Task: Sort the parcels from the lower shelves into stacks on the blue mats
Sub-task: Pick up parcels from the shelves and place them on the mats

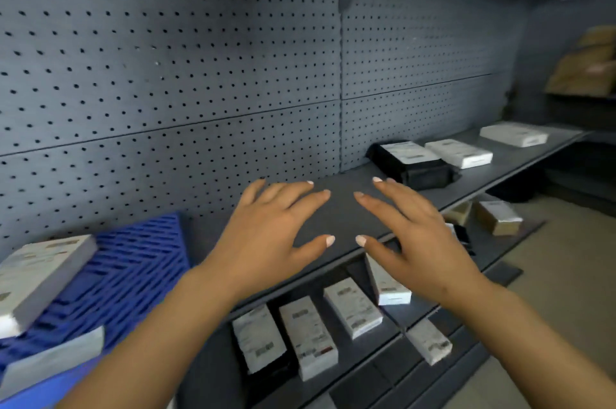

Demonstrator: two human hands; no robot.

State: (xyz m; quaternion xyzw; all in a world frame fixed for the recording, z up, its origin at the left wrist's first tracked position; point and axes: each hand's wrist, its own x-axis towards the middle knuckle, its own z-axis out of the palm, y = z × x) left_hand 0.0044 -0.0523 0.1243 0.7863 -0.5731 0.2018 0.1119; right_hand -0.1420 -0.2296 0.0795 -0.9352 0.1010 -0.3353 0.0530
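Grey pegboard backs a run of dark metal shelving, with a pale floor off to the right. On the upper shelf, a blue mat lies at the near left and carries a white parcel. Farther right sit a black parcel and two more white ones.

The left hand and right hand hover side by side above the bare middle of that shelf, fingers spread, holding nothing. This looks like the pause between parcels: a stack is begun on the mat, while a row of white parcels lies on the lower shelf just beneath the hands. The next move probably calls for dipping below the shelf edge, gripping one parcel and carrying it left to the mat.
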